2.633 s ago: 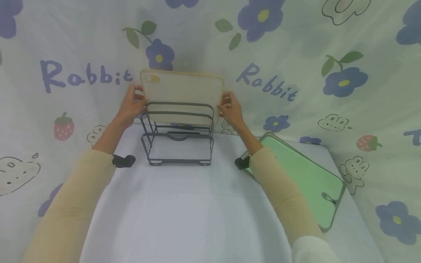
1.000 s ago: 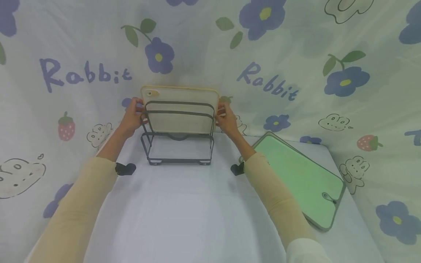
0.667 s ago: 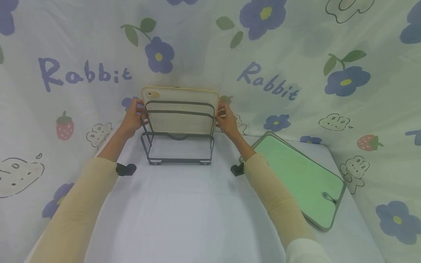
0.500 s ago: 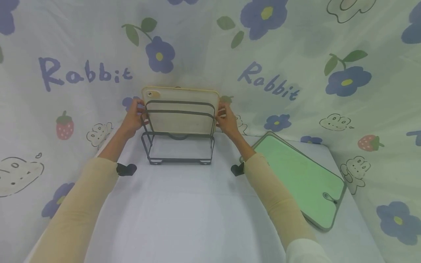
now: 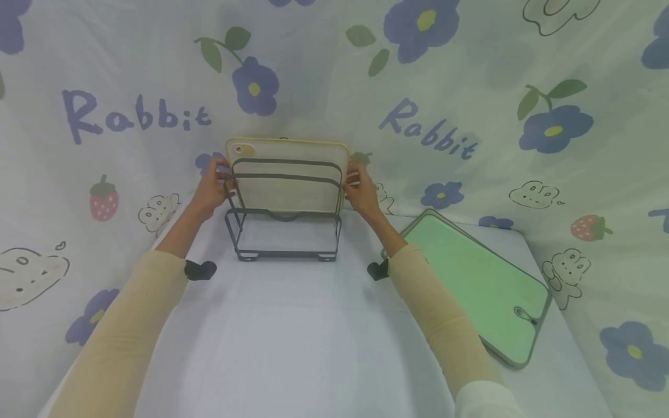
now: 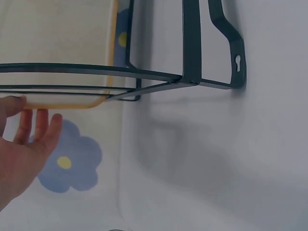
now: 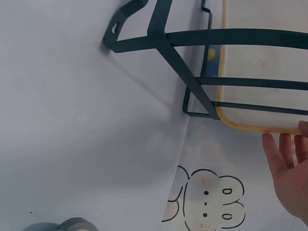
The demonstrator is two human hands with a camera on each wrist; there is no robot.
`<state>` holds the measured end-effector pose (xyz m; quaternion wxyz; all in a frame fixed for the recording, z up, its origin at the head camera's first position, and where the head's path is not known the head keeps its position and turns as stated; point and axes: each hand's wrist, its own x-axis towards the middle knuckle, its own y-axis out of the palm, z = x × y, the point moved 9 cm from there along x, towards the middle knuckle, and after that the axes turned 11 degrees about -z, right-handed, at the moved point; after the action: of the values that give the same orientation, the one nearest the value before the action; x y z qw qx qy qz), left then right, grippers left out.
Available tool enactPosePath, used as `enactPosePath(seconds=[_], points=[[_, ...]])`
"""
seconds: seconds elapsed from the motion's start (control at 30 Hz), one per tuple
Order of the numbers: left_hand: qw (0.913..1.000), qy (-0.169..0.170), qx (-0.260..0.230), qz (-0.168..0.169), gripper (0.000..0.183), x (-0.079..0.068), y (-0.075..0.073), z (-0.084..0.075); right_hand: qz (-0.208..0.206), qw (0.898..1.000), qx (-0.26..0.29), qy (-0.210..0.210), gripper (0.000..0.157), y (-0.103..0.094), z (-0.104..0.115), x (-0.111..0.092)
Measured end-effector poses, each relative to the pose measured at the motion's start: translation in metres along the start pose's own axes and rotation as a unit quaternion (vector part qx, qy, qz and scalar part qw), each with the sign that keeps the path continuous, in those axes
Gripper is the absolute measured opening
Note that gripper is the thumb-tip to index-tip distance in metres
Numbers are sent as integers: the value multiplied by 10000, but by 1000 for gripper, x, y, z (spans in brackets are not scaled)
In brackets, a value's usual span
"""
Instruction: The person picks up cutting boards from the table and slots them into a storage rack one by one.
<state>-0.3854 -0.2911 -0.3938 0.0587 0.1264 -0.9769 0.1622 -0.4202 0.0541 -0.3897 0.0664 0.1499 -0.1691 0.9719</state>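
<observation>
A cream cutting board (image 5: 287, 194) with a yellow rim stands upright on its long edge in the rear of a dark metal rack (image 5: 286, 254). Its corner hole is at the upper left. My left hand (image 5: 210, 187) pinches the board's left edge, thumb on the near side and fingers along the rim in the left wrist view. On the opposite edge, my right hand (image 5: 362, 187) pinches the board the same way; the right wrist view shows its fingertips (image 7: 270, 144) at the yellow rim. Rack bars cross in front of the board.
A green cutting board (image 5: 475, 278) with a grey rim and a hanging hole lies flat on the white table (image 5: 303, 342) to the right, partly under my right sleeve. A patterned cloth (image 5: 313, 69) hangs behind the rack.
Since the earliest frame, both hands have lowered the cream cutting board into the back of the rack. Over the last second, hands and board have stayed nearly still.
</observation>
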Motion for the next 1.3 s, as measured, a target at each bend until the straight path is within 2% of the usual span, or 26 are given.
enactPosePath(seconds=[0.17,0.43,0.7,0.87,1.03,1.17,1.3], points=[[10000,15,-8,3,44,-1,-2,0,-9,9999,-76,-105,35,-1,1,0],[9996,-17,269,-54,54,-4,-10,4,37,9999,-111,-79,36,-5,0,-2],[9981,-271,487,-245,62,-16,-30,5,206,9987,-206,-412,39,-10,4,-9],[9974,-321,624,-183,62,-23,-40,3,242,9982,-447,-319,40,-17,-3,-14],[9972,-256,666,-238,62,-33,-51,-1,358,9982,-370,-315,37,-24,-5,-20],[9958,-194,820,-353,61,-42,-58,-5,469,9970,-285,-548,33,-31,1,-29],[9951,12,852,-500,57,-52,-62,-18,561,9957,-215,-705,31,-39,4,-41]])
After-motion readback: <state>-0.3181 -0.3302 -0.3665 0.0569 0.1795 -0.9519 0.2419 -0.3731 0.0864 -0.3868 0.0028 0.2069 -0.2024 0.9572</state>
